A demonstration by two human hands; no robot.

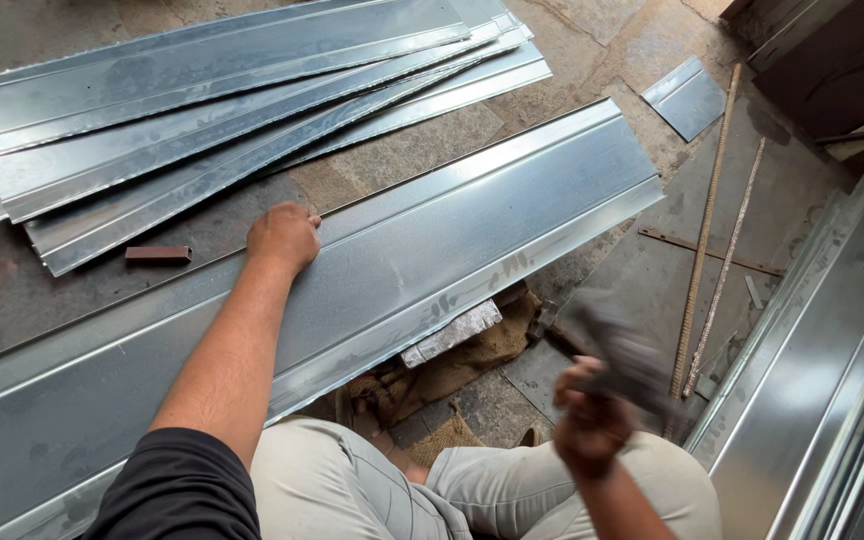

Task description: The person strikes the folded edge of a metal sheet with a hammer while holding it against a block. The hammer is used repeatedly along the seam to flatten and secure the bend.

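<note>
A: Where is the long folded sheet of galvanised steel (432,255)?

B: It lies on the stone floor (632,45), right in front of the seated person, its long axis running from the floor's near left up toward the far right. The left hand (282,238) presses on its far fold, fingers curled down over that edge, so it is the nearer hand, already touching.

A: And the right hand (587,425)?

B: It is raised above the knee, off the sheet's near edge, fingers closed round a dark hammer-like tool (617,350). The tool is blurred; I cannot make out its head clearly.

A: What else is around?

B: A fanned stack of similar steel strips (202,110) lies toward the far left edge, well apart from the hand, and two thin rods (712,230) lie to the right. A small metal block on brown sacking (452,330) sits partly hidden under the sheet's near edge. The sheet's left end is cut off.
</note>
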